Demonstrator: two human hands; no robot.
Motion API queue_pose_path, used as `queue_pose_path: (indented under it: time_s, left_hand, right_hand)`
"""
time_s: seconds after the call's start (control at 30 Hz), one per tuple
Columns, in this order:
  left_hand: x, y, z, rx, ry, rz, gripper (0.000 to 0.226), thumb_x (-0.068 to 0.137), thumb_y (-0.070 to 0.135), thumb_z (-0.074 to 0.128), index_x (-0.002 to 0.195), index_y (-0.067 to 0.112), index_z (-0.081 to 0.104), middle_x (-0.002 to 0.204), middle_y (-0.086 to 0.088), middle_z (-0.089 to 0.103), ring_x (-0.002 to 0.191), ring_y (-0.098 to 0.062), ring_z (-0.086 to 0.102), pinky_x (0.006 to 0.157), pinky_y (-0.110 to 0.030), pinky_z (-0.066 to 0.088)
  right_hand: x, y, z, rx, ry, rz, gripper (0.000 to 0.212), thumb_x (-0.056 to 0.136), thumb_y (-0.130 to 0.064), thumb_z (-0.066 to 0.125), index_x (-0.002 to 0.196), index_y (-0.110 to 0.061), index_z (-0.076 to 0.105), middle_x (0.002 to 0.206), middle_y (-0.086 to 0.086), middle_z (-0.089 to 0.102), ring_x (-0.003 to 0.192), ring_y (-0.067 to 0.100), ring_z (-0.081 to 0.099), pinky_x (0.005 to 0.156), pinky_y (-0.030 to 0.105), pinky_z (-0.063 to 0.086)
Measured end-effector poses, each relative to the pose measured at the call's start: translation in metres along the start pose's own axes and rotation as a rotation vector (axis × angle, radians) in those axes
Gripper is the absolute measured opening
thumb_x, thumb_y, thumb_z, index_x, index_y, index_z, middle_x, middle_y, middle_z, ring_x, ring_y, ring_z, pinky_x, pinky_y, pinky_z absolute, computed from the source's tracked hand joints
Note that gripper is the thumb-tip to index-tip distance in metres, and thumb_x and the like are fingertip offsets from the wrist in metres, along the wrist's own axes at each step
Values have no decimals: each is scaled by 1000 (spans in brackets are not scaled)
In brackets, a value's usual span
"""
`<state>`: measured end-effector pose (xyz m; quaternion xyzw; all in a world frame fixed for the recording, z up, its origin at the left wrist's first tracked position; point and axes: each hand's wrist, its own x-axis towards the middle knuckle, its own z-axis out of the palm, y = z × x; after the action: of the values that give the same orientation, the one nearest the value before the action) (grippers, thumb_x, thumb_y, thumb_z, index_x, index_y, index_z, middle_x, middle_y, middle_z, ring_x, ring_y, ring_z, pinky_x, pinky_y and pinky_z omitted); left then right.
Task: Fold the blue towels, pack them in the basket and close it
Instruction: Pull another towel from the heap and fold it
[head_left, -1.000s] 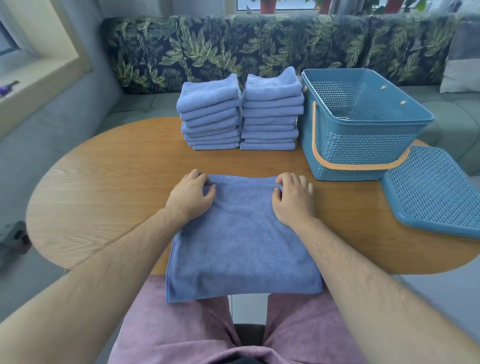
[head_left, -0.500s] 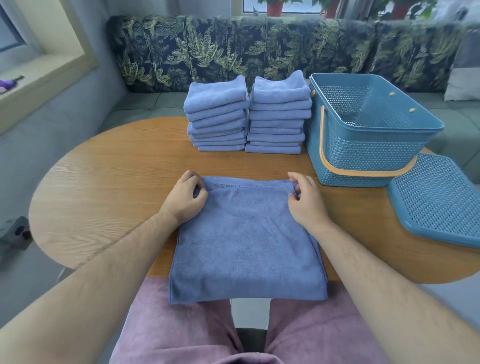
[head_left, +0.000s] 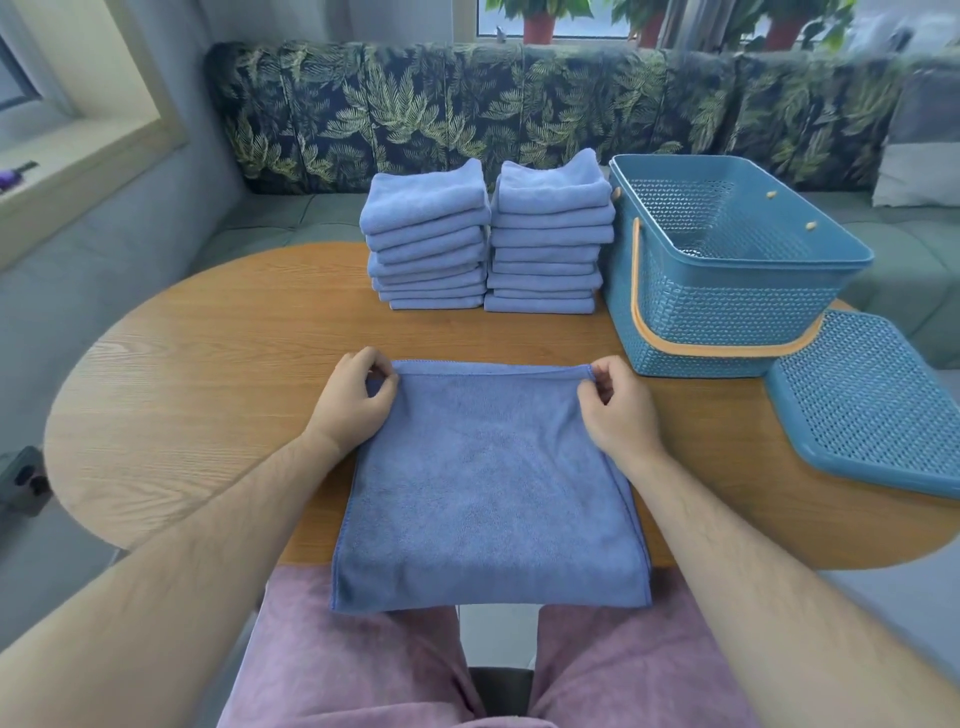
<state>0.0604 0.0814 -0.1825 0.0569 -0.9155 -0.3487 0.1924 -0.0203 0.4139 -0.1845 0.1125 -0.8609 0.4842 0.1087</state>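
Note:
A blue towel (head_left: 488, 483) lies flat in front of me, its near edge hanging off the wooden table (head_left: 208, 374) over my lap. My left hand (head_left: 358, 400) pinches its far left corner and my right hand (head_left: 613, 405) pinches its far right corner, the far edge stretched straight between them. Two stacks of folded blue towels (head_left: 431, 244) (head_left: 548, 244) stand side by side at the back of the table. To their right stands the blue basket (head_left: 727, 306), lidless, its orange handle folded down. Its blue lid (head_left: 867, 405) lies flat on the table at the right.
A leaf-patterned sofa (head_left: 467, 114) runs behind the table, with a grey cushion (head_left: 919, 145) at the far right. A window ledge (head_left: 78, 150) is at the left. Bare wood shows on the table's left half.
Both hands went from pressing flat on the towel's far edge to pinching its far corners. They also moved apart and pulled the edge straight.

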Motion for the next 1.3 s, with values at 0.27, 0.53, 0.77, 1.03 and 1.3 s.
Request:
queue_pose_path:
  time_s: [0.27, 0.53, 0.77, 1.03, 1.3]
  left_hand:
    - [-3, 5, -1, 54, 61, 88, 1, 96, 21, 62, 95, 21, 61, 91, 9, 65, 88, -11, 59, 76, -28, 45]
    - [-4, 6, 5, 209, 88, 70, 9, 96, 27, 63, 103, 21, 64, 101, 9, 61, 89, -15, 59, 73, -35, 49]
    - [-1, 6, 7, 228, 63, -9, 13, 100, 29, 56, 98, 17, 62, 103, 5, 57, 88, -19, 58, 73, -35, 46]
    - [-1, 6, 7, 244, 40, 22, 13, 95, 27, 62, 104, 19, 68, 105, 9, 60, 93, -13, 62, 76, -29, 47]
    - [4, 1, 8, 215, -24, 76, 11, 97, 15, 57, 94, 13, 67, 101, 3, 57, 97, -17, 54, 90, -32, 44]
  right_hand:
    - [3, 7, 3, -156, 80, -30, 6, 94, -16, 54, 96, -21, 54, 73, -11, 56, 66, 14, 54, 60, 28, 34]
    - [2, 1, 5, -233, 28, -107, 18, 88, -12, 52, 98, -22, 62, 96, -10, 63, 86, 13, 58, 71, 32, 47]
    - [1, 0, 7, -352, 67, -137, 16, 98, -23, 51, 83, -19, 49, 75, -6, 51, 66, 21, 52, 57, 35, 37]
    - [4, 3, 9, -289, 3, -68, 19, 91, -17, 58, 109, -14, 62, 107, -1, 53, 86, 14, 54, 74, 30, 45]
    - [7, 9, 14, -432, 29, -160, 14, 97, -17, 53, 95, -8, 62, 101, 7, 55, 96, 29, 51, 85, 44, 47]
